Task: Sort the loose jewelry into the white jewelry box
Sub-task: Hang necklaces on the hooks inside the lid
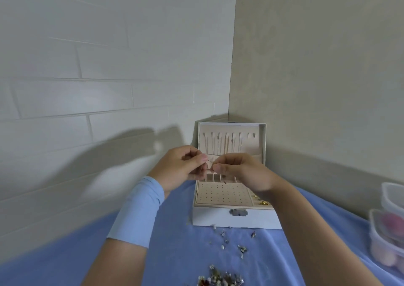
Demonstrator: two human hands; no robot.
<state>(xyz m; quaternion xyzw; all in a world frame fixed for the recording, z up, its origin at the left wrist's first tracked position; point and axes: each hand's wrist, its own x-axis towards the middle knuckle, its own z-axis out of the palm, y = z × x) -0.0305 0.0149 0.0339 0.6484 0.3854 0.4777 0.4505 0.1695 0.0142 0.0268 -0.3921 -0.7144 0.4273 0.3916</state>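
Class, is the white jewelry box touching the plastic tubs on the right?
Apart. The head view shows bare blue cloth lying between the jewelry box and the plastic tubs.

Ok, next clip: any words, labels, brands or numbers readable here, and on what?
None readable.
White jewelry box: only a plain metal latch, no brand mark.
Clear plastic containers at the right edge: no label visible.
Walls and blue cloth: no writing.
Loose jewelry: too small to show any marks.
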